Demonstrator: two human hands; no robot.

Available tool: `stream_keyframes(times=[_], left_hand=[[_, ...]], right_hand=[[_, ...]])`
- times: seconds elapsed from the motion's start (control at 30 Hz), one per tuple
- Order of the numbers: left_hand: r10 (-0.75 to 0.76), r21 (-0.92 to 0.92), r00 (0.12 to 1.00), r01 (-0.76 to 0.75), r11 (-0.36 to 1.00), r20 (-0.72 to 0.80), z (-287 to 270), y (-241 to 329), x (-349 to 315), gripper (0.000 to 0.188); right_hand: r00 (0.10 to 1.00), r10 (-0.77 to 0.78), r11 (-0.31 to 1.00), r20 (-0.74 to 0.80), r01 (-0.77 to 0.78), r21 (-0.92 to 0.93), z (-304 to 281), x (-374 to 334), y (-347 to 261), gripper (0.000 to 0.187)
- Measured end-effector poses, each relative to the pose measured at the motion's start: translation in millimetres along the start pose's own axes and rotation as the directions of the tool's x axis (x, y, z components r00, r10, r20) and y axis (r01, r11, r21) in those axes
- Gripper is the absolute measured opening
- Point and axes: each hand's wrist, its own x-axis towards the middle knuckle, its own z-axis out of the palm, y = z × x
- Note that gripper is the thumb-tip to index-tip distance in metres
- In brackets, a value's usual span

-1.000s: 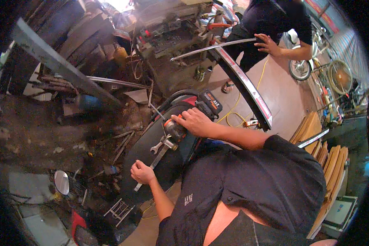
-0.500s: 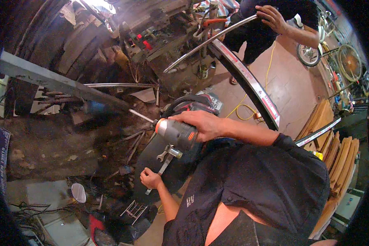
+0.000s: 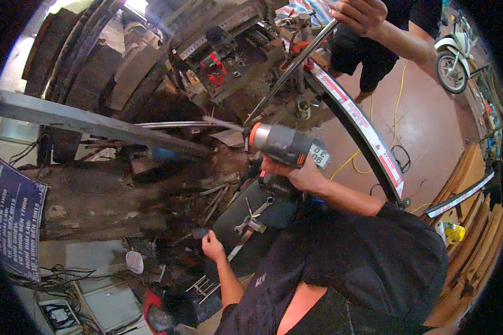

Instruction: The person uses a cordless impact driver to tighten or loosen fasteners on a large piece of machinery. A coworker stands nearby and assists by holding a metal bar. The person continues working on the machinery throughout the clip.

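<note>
My right hand [image 3: 302,172] grips a cordless drill [image 3: 279,144] by its handle. The drill is black and orange, and its long bit [image 3: 224,123] points left, blurred. My left hand [image 3: 212,247] is lower down, fingers pinched near a small dark thing [image 3: 200,233] that I cannot make out. Between my hands is a black motorbike seat [image 3: 229,223]. An open-ended spanner [image 3: 243,224] and a long flat metal strip [image 3: 240,245] lie on it with other small metal pieces.
A grey metal beam [image 3: 89,114] reaches in from the left. Another person's hand [image 3: 363,14] holds a metal rod [image 3: 296,64] at the top. Beside it stands a curved black piece with a white-and-red strip [image 3: 357,120]. A yellow cable [image 3: 359,159] lies on the floor; boards [image 3: 475,245] stand right.
The view has shifted. My right hand and the drill are higher and farther right, and the bit has blurred. My left hand has come away from the flat metal strip.
</note>
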Motion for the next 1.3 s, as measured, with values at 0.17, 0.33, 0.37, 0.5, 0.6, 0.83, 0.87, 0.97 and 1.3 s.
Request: stream_keyframes(times=[0.17,0.33,0.37,0.5,0.6,0.83,0.87,0.97,1.3], left_hand=[[0.228,-0.347,0.972,-0.196,0.917,0.053,-28,143,73,0.025],[0.597,-0.485,0.799,-0.497,0.72,0.067,-60,341,99,0.022],[0.647,-0.506,0.761,-0.537,0.674,0.054,-64,375,95,0.021],[0.76,-0.444,0.647,-0.663,0.603,0.066,-69,472,69,0.021],[0.813,-0.398,0.58,-0.735,0.549,0.051,-59,506,43,0.021],[0.856,-0.305,0.513,-0.805,0.508,0.072,-33,523,19,0.019],[0.841,-0.304,0.532,-0.79,0.533,0.091,-30,521,19,0.02],[0.854,-0.293,0.514,-0.808,0.511,0.073,-23,516,19,0.021],[0.778,-0.223,0.583,-0.747,0.627,0.235,-8,507,24,0.025]], right_hand=[[0.971,0.027,0.997,-0.239,-0.009,0.075,-4,34,2,0.031],[0.942,0.112,0.913,-0.315,0.028,0.408,-1,57,10,0.027],[0.946,0.066,0.902,-0.319,0.08,0.425,-1,60,12,0.024],[0.936,0.035,0.94,-0.351,0.089,0.33,-8,67,21,0.024],[0.94,0.04,0.947,-0.339,0.073,0.314,-16,67,28,0.027],[0.94,0.076,0.943,-0.332,0.04,0.329,-30,65,39,0.028],[0.942,0.081,0.942,-0.325,0.034,0.333,-31,66,40,0.029],[0.94,0.116,0.938,-0.321,0.002,0.345,-34,66,43,0.03],[0.918,0.237,0.92,-0.318,-0.106,0.378,-35,79,50,0.031]])
